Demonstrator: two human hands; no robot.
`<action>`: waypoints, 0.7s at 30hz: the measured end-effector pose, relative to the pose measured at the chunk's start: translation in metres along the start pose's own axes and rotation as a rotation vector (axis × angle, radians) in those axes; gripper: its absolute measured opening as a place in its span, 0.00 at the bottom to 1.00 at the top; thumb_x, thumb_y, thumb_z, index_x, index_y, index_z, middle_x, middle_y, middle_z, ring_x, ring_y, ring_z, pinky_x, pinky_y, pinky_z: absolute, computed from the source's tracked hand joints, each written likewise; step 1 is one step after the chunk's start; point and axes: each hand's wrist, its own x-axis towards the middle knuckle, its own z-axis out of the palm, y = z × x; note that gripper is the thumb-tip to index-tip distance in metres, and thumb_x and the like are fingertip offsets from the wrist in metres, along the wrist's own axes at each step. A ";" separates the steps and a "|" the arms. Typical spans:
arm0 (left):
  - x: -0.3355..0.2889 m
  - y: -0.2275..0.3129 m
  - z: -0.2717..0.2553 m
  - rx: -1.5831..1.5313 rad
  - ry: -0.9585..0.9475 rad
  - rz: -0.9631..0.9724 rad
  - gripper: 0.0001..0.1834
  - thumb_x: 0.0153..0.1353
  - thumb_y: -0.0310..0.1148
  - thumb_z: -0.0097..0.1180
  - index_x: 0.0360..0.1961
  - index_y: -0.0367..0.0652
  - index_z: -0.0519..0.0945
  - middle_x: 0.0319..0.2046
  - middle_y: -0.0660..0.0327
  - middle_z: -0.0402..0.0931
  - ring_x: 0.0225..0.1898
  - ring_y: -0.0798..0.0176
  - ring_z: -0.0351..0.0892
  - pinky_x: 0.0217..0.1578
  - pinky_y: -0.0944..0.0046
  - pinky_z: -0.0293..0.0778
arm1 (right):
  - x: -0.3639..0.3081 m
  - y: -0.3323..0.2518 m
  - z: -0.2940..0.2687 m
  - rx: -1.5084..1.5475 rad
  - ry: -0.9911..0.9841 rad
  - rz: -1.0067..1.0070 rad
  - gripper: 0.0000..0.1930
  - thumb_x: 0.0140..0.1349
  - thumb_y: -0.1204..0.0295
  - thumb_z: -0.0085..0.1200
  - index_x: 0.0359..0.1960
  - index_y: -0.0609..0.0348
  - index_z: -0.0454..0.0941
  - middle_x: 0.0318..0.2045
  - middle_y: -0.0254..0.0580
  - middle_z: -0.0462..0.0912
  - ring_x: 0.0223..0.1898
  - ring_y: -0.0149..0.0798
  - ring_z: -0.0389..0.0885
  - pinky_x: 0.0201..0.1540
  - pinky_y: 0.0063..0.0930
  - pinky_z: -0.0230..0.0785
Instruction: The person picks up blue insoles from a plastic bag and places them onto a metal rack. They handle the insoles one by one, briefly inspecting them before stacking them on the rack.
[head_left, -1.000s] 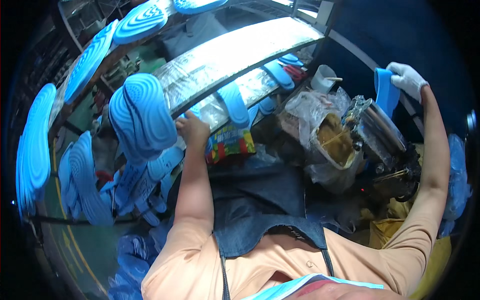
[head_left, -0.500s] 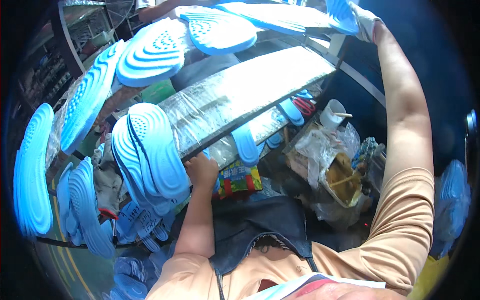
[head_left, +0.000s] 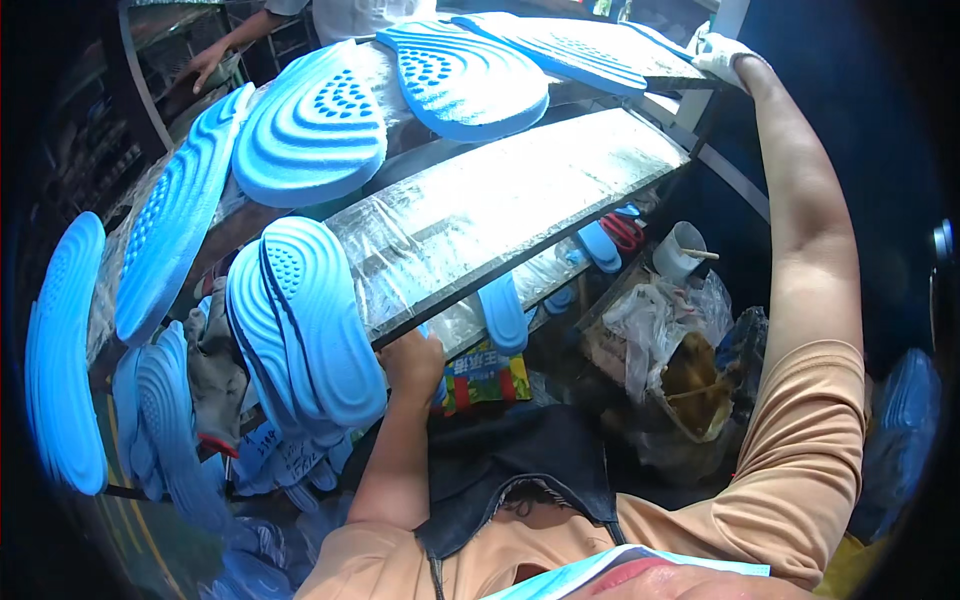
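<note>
My right hand [head_left: 722, 60], in a white glove, reaches to the far right end of a long raised board. It is beside a blue insole [head_left: 655, 38] lying low at the board's far edge; the fingertips are too small to make out. More blue insoles [head_left: 470, 80] with ridges and raised dots lie along this board. My bare left hand [head_left: 412, 362] is at the near lower corner of a film-covered board [head_left: 500, 200], its fingers partly hidden by the edge. Just left of it, a stack of blue insoles [head_left: 320, 320] overlaps that board's near end.
Another person's hand [head_left: 208, 66] shows at the back left. A grey glove [head_left: 215, 370] hangs near more insoles at left. To the right are a white cup [head_left: 678, 250] with a stick, clear plastic bags [head_left: 650, 320], and red-handled scissors [head_left: 622, 232] on a lower shelf.
The insole at my right hand has gone from tilted up to lying low on the board. My left hand stays by the board corner. The other person's hand has come into view.
</note>
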 end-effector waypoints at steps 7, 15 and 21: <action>0.009 -0.028 0.009 0.073 0.026 0.060 0.29 0.57 0.37 0.53 0.55 0.26 0.70 0.53 0.33 0.72 0.52 0.33 0.74 0.54 0.41 0.68 | -0.096 -0.034 -0.065 -0.019 0.132 -0.068 0.27 0.62 0.57 0.53 0.59 0.58 0.72 0.54 0.55 0.78 0.56 0.56 0.76 0.59 0.42 0.68; -0.035 0.071 -0.090 -0.658 -0.438 0.179 0.27 0.62 0.31 0.42 0.62 0.33 0.69 0.51 0.43 0.77 0.43 0.43 0.82 0.42 0.53 0.77 | -0.296 -0.030 -0.135 0.080 0.030 -0.134 0.24 0.59 0.58 0.54 0.52 0.61 0.78 0.51 0.54 0.80 0.55 0.52 0.77 0.59 0.39 0.68; -0.130 0.184 -0.120 -1.937 -1.649 0.060 0.33 0.64 0.32 0.42 0.69 0.30 0.54 0.58 0.36 0.68 0.53 0.34 0.77 0.50 0.49 0.79 | -0.389 0.019 -0.152 0.136 -0.125 -0.111 0.24 0.59 0.58 0.55 0.52 0.61 0.78 0.50 0.51 0.82 0.53 0.50 0.79 0.57 0.37 0.70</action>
